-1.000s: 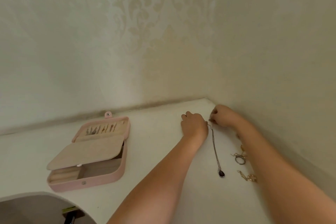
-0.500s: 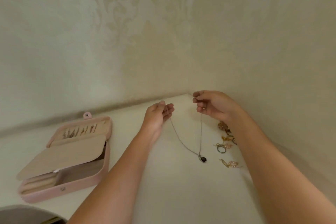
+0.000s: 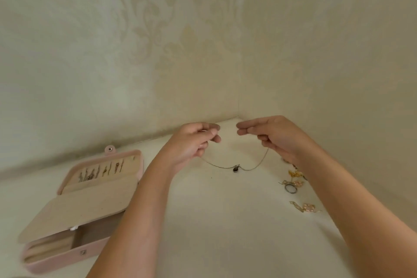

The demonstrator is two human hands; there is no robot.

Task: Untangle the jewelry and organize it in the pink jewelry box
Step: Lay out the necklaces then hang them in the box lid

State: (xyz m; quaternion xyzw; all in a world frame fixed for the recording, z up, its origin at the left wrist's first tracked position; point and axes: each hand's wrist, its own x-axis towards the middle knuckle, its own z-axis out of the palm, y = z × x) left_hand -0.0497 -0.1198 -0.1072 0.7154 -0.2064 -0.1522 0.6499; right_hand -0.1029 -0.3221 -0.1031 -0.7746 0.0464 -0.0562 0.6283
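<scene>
A thin chain necklace with a dark pendant hangs in a shallow curve between my two hands, above the white tabletop. My left hand pinches one end of the chain. My right hand holds the other end, its fingers pointing left. The pink jewelry box lies open at the lower left, with several earrings pinned in its raised lid and a beige flap over part of the tray.
Loose jewelry lies on the table by my right forearm: a small gold piece, a grey ring and a gold and pink piece. Patterned walls meet in a corner just behind my hands.
The necklace has been lifted off the table. My hands have drawn apart, so the chain now spreads in a wide curve with the pendant at its lowest point.
</scene>
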